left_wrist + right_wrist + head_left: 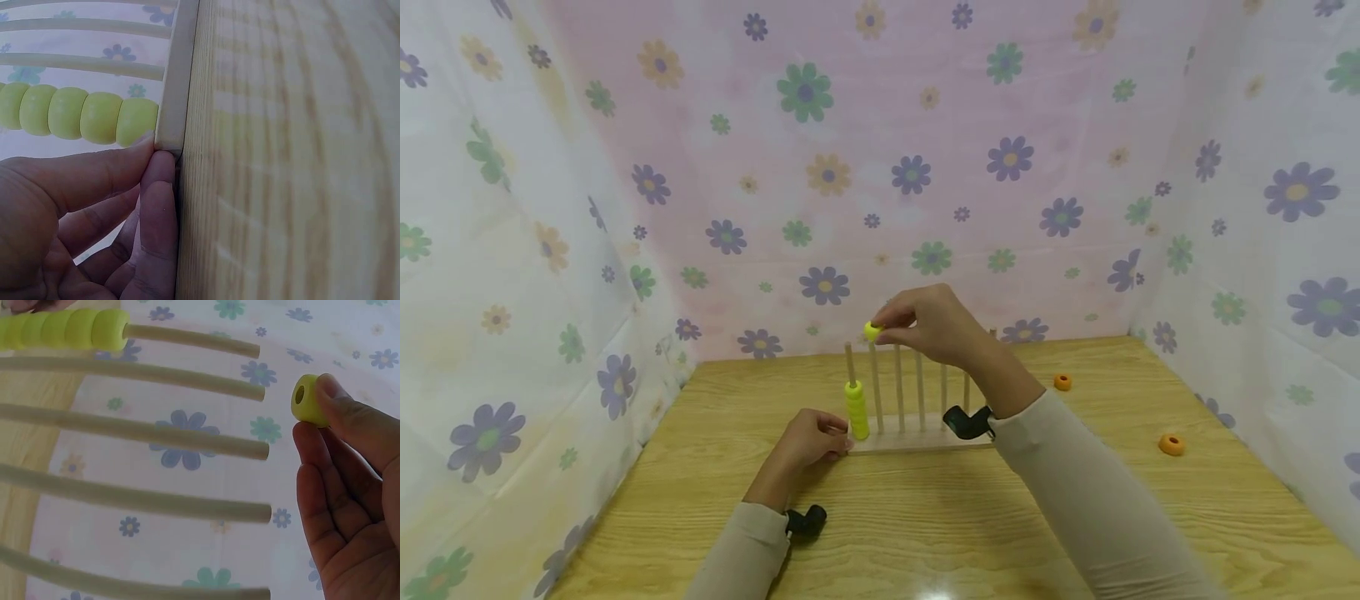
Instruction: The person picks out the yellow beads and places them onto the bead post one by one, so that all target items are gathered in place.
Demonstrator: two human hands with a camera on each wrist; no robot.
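Note:
A wooden peg rack stands upright, with a flat base (910, 442) and a row of thin pegs (187, 440). Several yellow-green beads (101, 117) are stacked on its leftmost peg. The left hand (811, 437) pinches the left end of the base between thumb and fingers, low by the table. Above the pegs, the right hand (936, 327) pinches one yellow bead (309, 401) between thumb and fingertips. In the right wrist view that bead's hole faces the pegs, and a gap separates it from the peg tips. The other pegs seen there are bare.
Two orange beads lie on the wooden table (737, 400) to the right: one farther back (1062, 382), one nearer (1172, 444). Flowered cloth (910, 125) hangs behind and at both sides. A dark wrist device (967, 422) on the right arm covers part of the rack.

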